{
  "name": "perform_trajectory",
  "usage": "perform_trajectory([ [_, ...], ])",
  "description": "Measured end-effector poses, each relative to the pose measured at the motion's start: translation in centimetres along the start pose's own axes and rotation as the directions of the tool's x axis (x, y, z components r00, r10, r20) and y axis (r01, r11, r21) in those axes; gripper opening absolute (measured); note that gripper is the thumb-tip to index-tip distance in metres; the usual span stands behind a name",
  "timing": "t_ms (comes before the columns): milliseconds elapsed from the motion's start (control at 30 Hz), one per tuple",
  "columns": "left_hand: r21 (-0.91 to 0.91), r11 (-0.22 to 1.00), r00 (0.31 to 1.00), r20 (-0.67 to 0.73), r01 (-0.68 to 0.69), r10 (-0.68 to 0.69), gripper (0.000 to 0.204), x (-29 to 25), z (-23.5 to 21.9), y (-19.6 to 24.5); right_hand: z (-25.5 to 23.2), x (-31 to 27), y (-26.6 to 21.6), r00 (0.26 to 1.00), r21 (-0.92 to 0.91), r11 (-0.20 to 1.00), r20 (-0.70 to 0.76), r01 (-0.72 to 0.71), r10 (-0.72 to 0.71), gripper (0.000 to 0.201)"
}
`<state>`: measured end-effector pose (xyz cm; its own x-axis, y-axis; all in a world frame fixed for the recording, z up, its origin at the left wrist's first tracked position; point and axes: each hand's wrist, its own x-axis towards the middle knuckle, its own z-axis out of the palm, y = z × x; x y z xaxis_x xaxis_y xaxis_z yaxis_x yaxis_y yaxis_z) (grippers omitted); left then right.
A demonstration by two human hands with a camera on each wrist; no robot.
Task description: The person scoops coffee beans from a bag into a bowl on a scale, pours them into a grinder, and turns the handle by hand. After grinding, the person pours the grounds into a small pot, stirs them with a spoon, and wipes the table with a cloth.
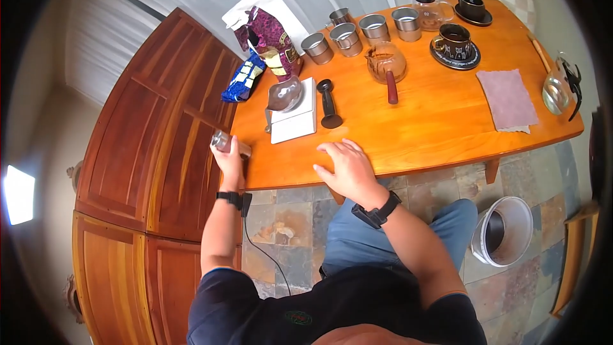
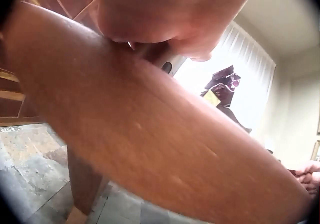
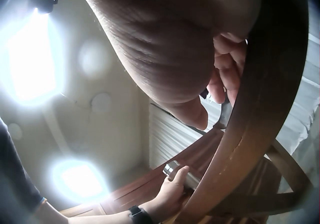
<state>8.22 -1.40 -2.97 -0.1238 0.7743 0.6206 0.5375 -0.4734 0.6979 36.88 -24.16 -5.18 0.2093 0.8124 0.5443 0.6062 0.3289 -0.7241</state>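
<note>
At the table's left end, my left hand (image 1: 229,163) grips a silver metal cylinder (image 1: 221,140), which looks like a hand coffee grinder. The same grinder (image 3: 172,169) shows tilted in the right wrist view, the thumb along its side. My right hand (image 1: 348,167) rests at the table's front edge, fingers relaxed and holding nothing. Between and beyond the hands lies a white scale (image 1: 294,129) with a clear glass cup (image 1: 285,94) on it. A black scoop-like tool (image 1: 329,105) lies right of the scale. In the left wrist view, the forearm-like table edge (image 2: 150,134) hides most of the grip.
Purple (image 1: 271,38) and blue (image 1: 244,80) bags stand at the back left. Several metal cups (image 1: 343,39), a red-handled glass pot (image 1: 386,64), and a black cup (image 1: 454,39) on a saucer line the back. A pink cloth (image 1: 507,99) lies right; a bucket (image 1: 504,233) stands on the floor.
</note>
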Motion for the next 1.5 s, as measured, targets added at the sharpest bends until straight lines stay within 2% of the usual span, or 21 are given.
perform_trajectory([
  [67,-0.039,0.999,0.999,0.047,0.016,-0.015,0.054,1.9,1.1,-1.3,0.0,0.0,0.1,1.0,-0.011,1.0,-0.012,0.009,-0.009,0.033],
  [167,-0.059,0.997,0.991,0.122,0.059,-0.051,0.057,3.3,2.7,-0.6,0.1,0.0,0.3,1.0,-0.009,1.0,-0.008,-0.01,0.01,0.033],
  [233,-0.092,0.984,0.967,0.222,0.149,-0.126,0.058,3.8,3.5,0.1,0.3,-0.1,0.4,1.0,-0.017,1.0,-0.023,-0.012,0.012,0.033],
  [267,-0.036,0.972,0.938,0.273,0.231,-0.212,0.06,4.2,3.4,0.4,0.4,-0.1,0.4,0.999,-0.02,1.0,-0.032,-0.011,0.011,0.033],
  [433,-0.037,0.939,0.874,0.379,0.343,-0.304,0.064,5.0,3.1,0.3,0.4,-0.2,0.4,1.0,0.003,1.0,-0.023,-0.02,0.02,0.033],
  [500,-0.029,0.939,0.757,0.601,0.343,-0.257,0.065,4.5,2.4,-0.2,0.4,-0.2,0.5,0.999,0.012,1.0,-0.024,-0.024,0.024,0.033],
  [533,0.088,0.92,0.737,0.572,0.381,-0.36,0.069,3.7,2.1,-0.2,0.4,-0.2,0.4,0.999,0.006,1.0,-0.026,-0.021,0.022,0.033],
  [633,0.034,0.939,0.735,0.614,0.341,-0.289,0.078,2.1,1.3,-0.2,0.2,-0.2,0.3,0.999,-0.006,1.0,-0.027,-0.026,0.026,0.033],
  [700,0.131,0.922,0.729,0.575,0.365,-0.37,0.082,1.5,0.9,0.2,0.2,-0.2,0.2,0.999,-0.011,0.999,-0.022,-0.031,0.03,0.033],
  [767,0.117,0.925,0.718,0.598,0.362,-0.357,0.068,1.1,0.8,0.8,0.3,-0.2,0.3,1.0,-0.011,1.0,-0.015,-0.018,0.018,0.032],
  [867,0.056,0.945,0.698,0.66,0.321,-0.276,0.048,2.5,1.7,-2.6,0.5,-0.2,0.4,1.0,-0.025,1.0,-0.002,-0.017,0.017,0.032],
  [900,0.05,0.945,0.695,0.666,0.322,-0.271,0.048,2.7,2.0,-2.6,0.5,-0.2,0.4,1.0,-0.033,0.999,-0.006,-0.021,0.021,0.032],
  [967,0.16,0.929,0.743,0.561,0.335,-0.365,0.033,3.0,3.0,-2.5,0.5,-0.2,0.4,1.0,-0.029,0.999,-0.001,-0.017,0.017,0.031],
  [1033,0.141,0.934,0.742,0.573,0.329,-0.348,0.029,3.4,3.7,-2.6,0.4,-0.2,0.4,1.0,-0.034,0.999,-0.008,-0.019,0.019,0.031],
  [1167,0.169,0.948,0.744,0.589,0.268,-0.315,0.026,4.7,4.8,-4.4,0.7,-0.3,0.6,0.999,-0.014,1.0,-0.038,0.001,-0.001,0.031],
  [1267,0.147,0.954,0.703,0.649,0.261,-0.292,0.04,4.4,4.8,-5.1,0.4,-0.3,0.5,0.999,-0.006,1.0,-0.035,-0.006,0.006,0.031],
  [1333,0.142,0.987,0.747,0.647,0.075,-0.15,0.05,2.8,4.1,-4.7,0.3,-0.3,0.4,0.999,0.005,1.0,-0.04,-0.02,0.02,0.03],
  [1367,0.137,0.988,0.746,0.65,0.075,-0.147,0.05,2.4,3.6,-4.3,0.3,-0.3,0.4,0.999,0.021,0.999,-0.042,-0.032,0.033,0.029],
  [1433,0.447,0.887,0.752,0.622,-0.114,-0.217,0.062,1.6,2.1,-3.9,0.6,-0.3,0.7,0.998,0.012,1.0,-0.056,-0.027,0.028,0.029],
  [1467,0.555,0.784,0.716,0.664,-0.279,-0.215,0.071,1.9,1.4,-6.2,0.7,-0.3,0.7,0.997,0.006,1.0,-0.068,-0.019,0.019,0.029],
  [1500,0.553,0.787,0.716,0.663,-0.273,-0.217,0.071,1.3,0.4,-5.7,0.8,-0.3,0.7,0.998,0.002,1.0,-0.063,-0.018,0.018,0.029],
])
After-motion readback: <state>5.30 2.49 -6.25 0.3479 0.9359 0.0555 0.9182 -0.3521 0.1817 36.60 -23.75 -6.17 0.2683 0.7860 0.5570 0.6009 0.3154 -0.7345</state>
